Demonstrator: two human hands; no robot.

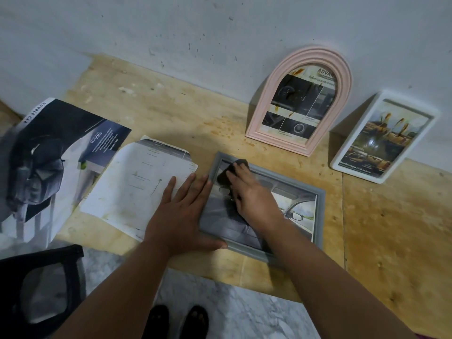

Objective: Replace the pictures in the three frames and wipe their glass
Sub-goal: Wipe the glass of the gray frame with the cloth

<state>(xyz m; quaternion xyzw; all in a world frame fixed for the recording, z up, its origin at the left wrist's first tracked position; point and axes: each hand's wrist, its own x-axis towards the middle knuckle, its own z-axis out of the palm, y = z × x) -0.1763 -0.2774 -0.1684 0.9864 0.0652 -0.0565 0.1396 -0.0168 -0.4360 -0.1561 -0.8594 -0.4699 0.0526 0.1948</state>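
**Grey frame under wipe, flat on desk**

The right hand (pixel 247 192) presses a dark cloth (pixel 230 173) onto the glass of the grey frame (pixel 320 216), fingers curled over the wad, so this grip is clenched on the cloth. The left hand (pixel 182 214) lies open and flat, palm down, its fingers against the frame's left edge and thumb at the near left corner; it braces, it does not grasp.

The grey frame lies face up on the wooden desk (pixel 391 228), directly under the right hand. Its long axis runs from the far left corner, by the cloth, toward the near right. In my judgement the frame is light and rigid, the glass fragile and slippery under the cloth; it is best held by the moulded rim, as the left hand does, with pressure kept moderate.

Left of the bracing hand lie a pale printed sheet (pixel 137 182) and, further out, a dark brochure (pixel 49 167). Beyond the right hand, a pink arched frame (pixel 266 106) and a white frame (pixel 433 133) lean upright against the wall (pixel 220 33), each holding a picture.
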